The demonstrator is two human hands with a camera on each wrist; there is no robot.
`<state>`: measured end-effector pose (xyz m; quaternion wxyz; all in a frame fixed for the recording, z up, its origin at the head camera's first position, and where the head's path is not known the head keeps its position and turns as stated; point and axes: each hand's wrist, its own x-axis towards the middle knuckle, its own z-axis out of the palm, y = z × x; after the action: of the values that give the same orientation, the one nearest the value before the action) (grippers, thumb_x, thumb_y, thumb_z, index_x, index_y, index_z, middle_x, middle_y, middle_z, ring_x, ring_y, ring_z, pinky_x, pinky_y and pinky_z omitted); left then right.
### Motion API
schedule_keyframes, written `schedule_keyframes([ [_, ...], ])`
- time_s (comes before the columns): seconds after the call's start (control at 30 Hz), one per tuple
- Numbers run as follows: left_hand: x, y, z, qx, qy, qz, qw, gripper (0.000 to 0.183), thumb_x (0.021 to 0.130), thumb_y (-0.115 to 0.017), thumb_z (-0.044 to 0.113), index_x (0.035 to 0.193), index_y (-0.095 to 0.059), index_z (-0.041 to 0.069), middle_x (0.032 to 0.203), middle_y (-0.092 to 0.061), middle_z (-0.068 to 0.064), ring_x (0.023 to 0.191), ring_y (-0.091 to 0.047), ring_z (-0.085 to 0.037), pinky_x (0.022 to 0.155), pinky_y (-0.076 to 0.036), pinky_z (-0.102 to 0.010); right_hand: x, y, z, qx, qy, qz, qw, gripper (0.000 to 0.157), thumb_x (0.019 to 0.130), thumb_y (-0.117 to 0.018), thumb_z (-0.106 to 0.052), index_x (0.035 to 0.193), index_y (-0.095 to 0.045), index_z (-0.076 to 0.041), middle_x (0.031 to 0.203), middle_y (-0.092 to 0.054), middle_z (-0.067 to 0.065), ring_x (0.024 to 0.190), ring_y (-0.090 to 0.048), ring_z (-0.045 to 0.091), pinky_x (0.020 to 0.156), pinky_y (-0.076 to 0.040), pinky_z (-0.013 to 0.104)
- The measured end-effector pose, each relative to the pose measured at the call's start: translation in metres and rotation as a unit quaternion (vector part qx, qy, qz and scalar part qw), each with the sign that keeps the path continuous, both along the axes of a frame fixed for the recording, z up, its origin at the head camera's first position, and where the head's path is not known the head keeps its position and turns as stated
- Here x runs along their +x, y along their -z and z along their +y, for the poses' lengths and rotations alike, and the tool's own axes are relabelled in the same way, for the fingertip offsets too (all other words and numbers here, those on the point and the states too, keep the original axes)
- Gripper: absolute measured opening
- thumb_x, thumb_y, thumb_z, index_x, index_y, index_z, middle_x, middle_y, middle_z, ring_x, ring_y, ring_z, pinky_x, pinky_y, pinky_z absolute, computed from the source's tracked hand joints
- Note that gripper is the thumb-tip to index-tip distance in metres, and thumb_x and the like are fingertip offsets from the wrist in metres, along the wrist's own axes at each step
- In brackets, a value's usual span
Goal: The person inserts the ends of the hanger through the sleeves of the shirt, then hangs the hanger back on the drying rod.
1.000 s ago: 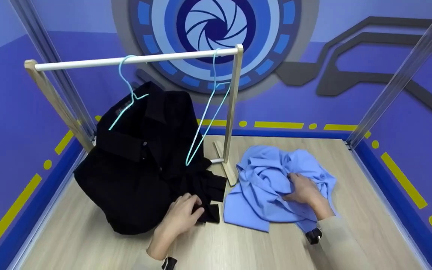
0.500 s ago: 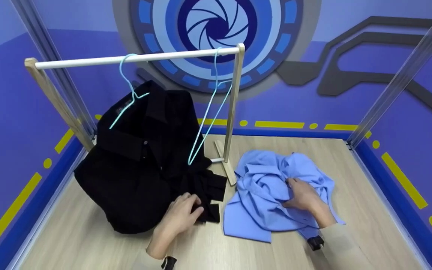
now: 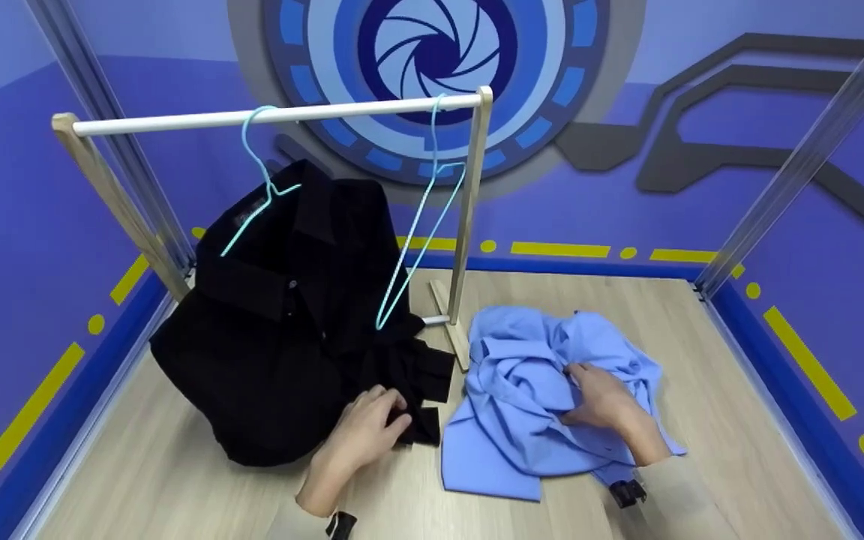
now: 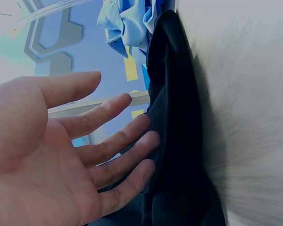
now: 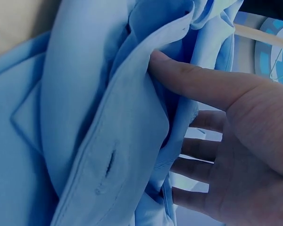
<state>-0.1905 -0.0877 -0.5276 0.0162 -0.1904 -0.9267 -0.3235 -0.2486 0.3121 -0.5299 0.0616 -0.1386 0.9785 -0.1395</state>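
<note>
Placket (image 5: 122, 136) of blue shirt (image 3: 526, 409) is pinched in right hand (image 3: 606, 401); left hand (image 3: 364, 427) spread by black shirt (image 3: 274, 367). Bunched folds (image 3: 518, 375) beside pinch may tangle if pulled.

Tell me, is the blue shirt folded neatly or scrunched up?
Scrunched up. The blue shirt lies on the table in an uneven heap, with twisted creases and overlapping layers.

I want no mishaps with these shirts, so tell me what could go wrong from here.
The blue shirt lies bunched, and the right hand holds only a fold, so lifting might tangle it further.
The left hand is at the black shirt; a tug could drag that shirt off its hanger.
The bare hanger hangs by its hook and might get knocked off the rod.
</note>
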Motion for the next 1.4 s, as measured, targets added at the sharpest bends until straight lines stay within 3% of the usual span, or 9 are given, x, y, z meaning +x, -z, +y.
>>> schedule_keyframes([
  [0.27, -0.002, 0.0, 0.001, -0.001, 0.001, -0.004, 1.0, 0.011, 0.097, -0.068, 0.017, 0.102, -0.066, 0.007, 0.1, -0.06, -0.006, 0.098, -0.059, -0.033, 0.082, -0.047, -0.053, 0.007, 0.001, -0.015, -0.005, -0.028, 0.018, 0.999, 0.084, 0.066, -0.098, -0.024, 0.133, -0.058, 0.006, 0.131, -0.06, 0.025, 0.119, -0.057, 0.048, 0.1, -0.046, 0.059],
  [0.87, -0.004, 0.003, 0.003, 0.013, 0.015, 0.008, 0.9998, 0.014, 0.097, -0.069, 0.018, 0.102, -0.068, 0.005, 0.098, -0.061, -0.007, 0.095, -0.06, -0.033, 0.083, -0.048, -0.052, 0.009, 0.003, -0.055, 0.011, -0.03, 0.029, 0.999, 0.084, 0.068, -0.096, -0.023, 0.138, -0.058, 0.002, 0.138, -0.058, 0.025, 0.126, -0.053, 0.047, 0.1, -0.041, 0.065],
  [1.07, -0.006, 0.004, 0.01, 0.035, 0.006, 0.019, 0.9992, 0.019, 0.097, -0.069, 0.015, 0.11, -0.066, 0.0, 0.104, -0.059, -0.01, 0.101, -0.06, -0.035, 0.087, -0.048, -0.052, 0.009, 0.003, -0.07, 0.024, -0.027, 0.014, 0.999, 0.083, 0.074, -0.094, -0.026, 0.143, -0.056, 0.001, 0.146, -0.051, 0.027, 0.132, -0.047, 0.05, 0.104, -0.038, 0.065],
  [1.4, -0.012, 0.008, 0.028, 0.051, -0.015, 0.058, 0.9969, 0.037, 0.097, -0.07, 0.011, 0.127, -0.059, -0.007, 0.12, -0.053, -0.017, 0.115, -0.054, -0.039, 0.096, -0.045, -0.052, 0.008, 0.001, -0.085, 0.049, -0.021, 0.017, 0.998, 0.078, 0.076, -0.09, -0.025, 0.141, -0.057, 0.001, 0.145, -0.051, 0.028, 0.132, -0.047, 0.051, 0.1, -0.04, 0.067],
])
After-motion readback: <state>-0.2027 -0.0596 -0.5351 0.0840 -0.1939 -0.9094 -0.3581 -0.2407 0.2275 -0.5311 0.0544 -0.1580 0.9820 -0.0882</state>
